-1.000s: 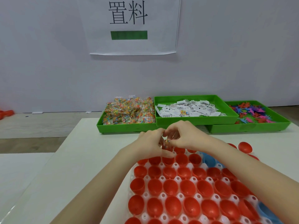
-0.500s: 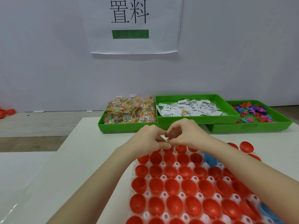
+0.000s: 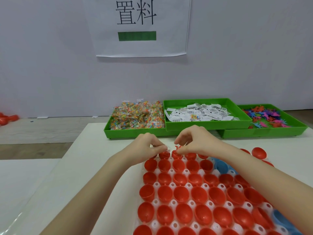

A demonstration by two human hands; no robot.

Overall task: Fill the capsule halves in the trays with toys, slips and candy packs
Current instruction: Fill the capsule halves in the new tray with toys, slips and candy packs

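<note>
Parted since half a second before: hands, then pressed together over the far row of cups, now a small gap apart. Left hand [image 3: 149, 146] curled, fingertips pinching something pale and thin, perhaps a slip, just above a red cup [image 3: 164, 155] in the far row of the white tray [image 3: 172, 203]. Right hand [image 3: 194, 141] likewise curled, thumb and forefinger pinching a small red toy [image 3: 177, 148] over the neighbouring cup [image 3: 176, 154] of that same far row. Both forearms stretched across the tray from its near edge.

Beneath and nearer: rows of open red capsule halves [image 3: 183, 194] seated in the tray's white sockets, most looking unfilled. Toward the tray's right side, a few blue halves [image 3: 221, 166]. Off the tray's far right corner, one loose red half [image 3: 259, 153] lying on the white table [image 3: 94, 150].

Along the table's far edge, three green bins side by side: left bin [image 3: 135, 133] heaped with clear candy packs [image 3: 137, 117]; middle bin [image 3: 203, 127] holding white printed slips [image 3: 198, 113], raised and overlapping its neighbours; right bin [image 3: 264, 133] scattered with flat toys [image 3: 267, 117] in pink, blue, purple and red.

Behind, a pale wall with a white paper sign [image 3: 140, 26] bearing two black characters over a green bar. At far left, on the floor by the wall, some red pieces [image 3: 7, 118], cut off by the frame.
</note>
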